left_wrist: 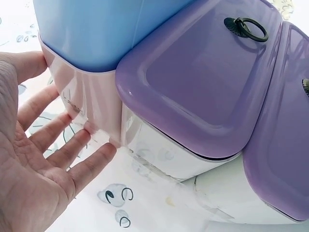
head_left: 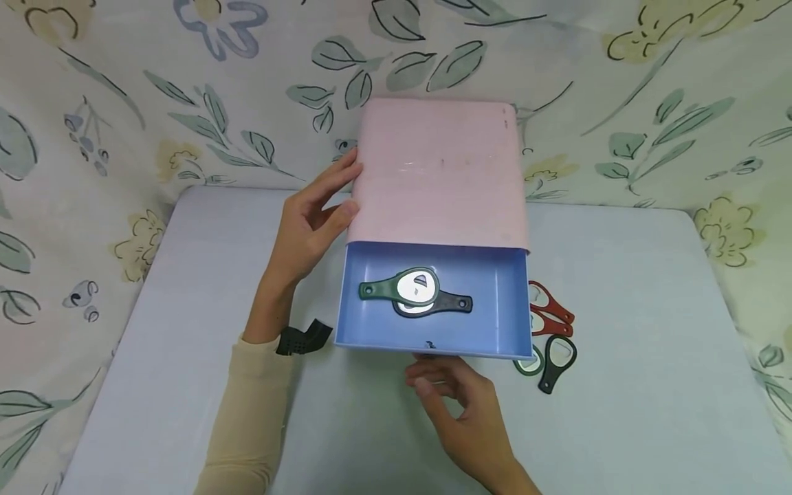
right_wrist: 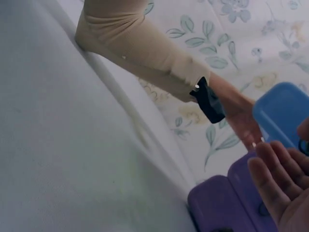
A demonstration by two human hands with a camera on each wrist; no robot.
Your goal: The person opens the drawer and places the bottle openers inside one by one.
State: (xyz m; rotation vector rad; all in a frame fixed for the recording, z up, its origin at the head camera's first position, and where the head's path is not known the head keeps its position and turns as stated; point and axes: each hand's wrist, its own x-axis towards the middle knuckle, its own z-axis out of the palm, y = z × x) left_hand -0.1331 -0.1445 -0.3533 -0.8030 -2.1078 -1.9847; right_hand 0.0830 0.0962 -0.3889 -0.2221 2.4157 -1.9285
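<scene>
A small drawer cabinet with a pink top (head_left: 439, 172) stands on the table, its blue drawer (head_left: 495, 302) pulled out. Inside lie two paddle-shaped pieces with round white faces, a green one (head_left: 379, 289) overlapping a black one (head_left: 454, 302). My left hand (head_left: 306, 230) rests against the cabinet's left side, fingers spread, fingertips on the pink wall (left_wrist: 99, 104). At the blue drawer's front, my right hand (head_left: 464, 419) has bent fingers around a dark ring handle (right_wrist: 303, 146), which is mostly hidden in the head view.
Beside the drawer on the right lie several similar pieces: red (head_left: 553, 309), black (head_left: 559, 361) and a partly hidden green one (head_left: 528, 364). Purple drawers (left_wrist: 203, 77) with ring handles sit below the blue one. Floral cloth (head_left: 247, 82) hangs behind the table (head_left: 637, 330).
</scene>
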